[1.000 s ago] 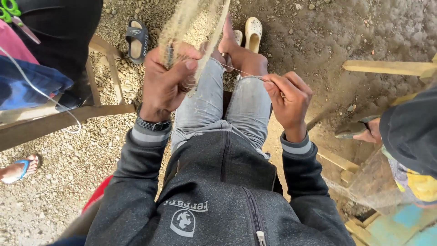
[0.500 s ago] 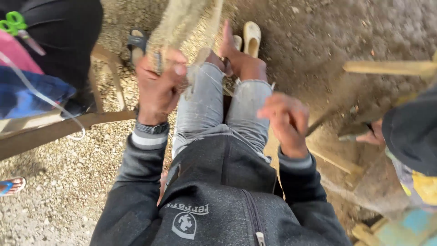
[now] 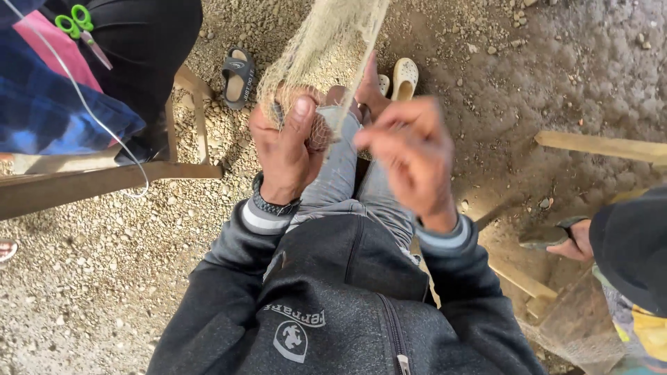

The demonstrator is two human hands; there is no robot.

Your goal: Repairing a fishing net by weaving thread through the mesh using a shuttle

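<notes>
Netting (image 3: 326,42) hangs bunched in the left hand (image 3: 286,149), its grip pinching the mesh; the blurred right hand (image 3: 410,156) seems loosely curled beside it.

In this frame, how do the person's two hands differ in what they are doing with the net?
The left hand is closed around a bunched part of the pale net, thumb on top; the right hand grips no bunch of net, its fingers curled and pinched beside it. The left hand looks sharp, the right hand blurred. The left wrist wears a dark watch; the right wrist is bare. Both emerge from dark sleeves with striped cuffs.
</notes>
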